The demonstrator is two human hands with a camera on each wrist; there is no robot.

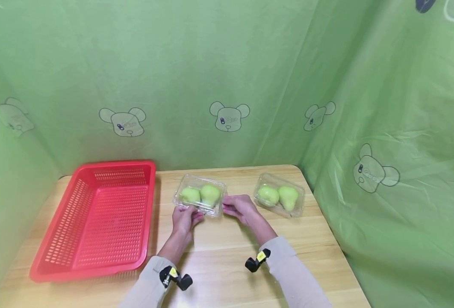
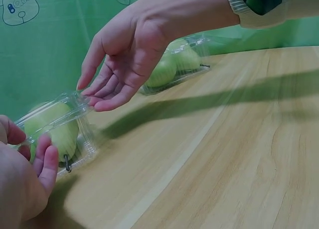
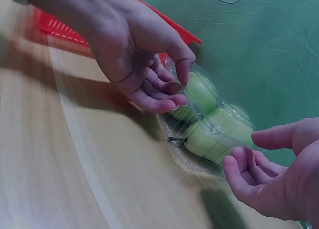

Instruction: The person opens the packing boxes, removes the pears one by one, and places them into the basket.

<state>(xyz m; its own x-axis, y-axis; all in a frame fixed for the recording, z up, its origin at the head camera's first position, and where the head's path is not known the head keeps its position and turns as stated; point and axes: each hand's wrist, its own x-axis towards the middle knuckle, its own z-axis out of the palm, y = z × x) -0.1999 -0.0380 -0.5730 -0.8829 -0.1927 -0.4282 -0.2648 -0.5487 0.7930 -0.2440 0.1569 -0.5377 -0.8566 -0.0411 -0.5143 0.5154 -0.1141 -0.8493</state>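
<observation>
Clear box (image 1: 201, 179) with two green pears (image 1: 210, 195) sits mid-frame in head view, left hand (image 1: 183, 220) pinching its lower edge, right hand (image 1: 240, 207) pinching its right end, see-through edges hard to make out, left hand cut off in left-wrist view.

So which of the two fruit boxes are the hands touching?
The clear box nearer the red basket: left hand and right hand both pinch its edge. The other box, farther right, is untouched.

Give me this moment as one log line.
left hand: pinches clamshell front edge; right hand: pinches its right end; contents: two green fruits; second clamshell: right; red basket: left
</observation>
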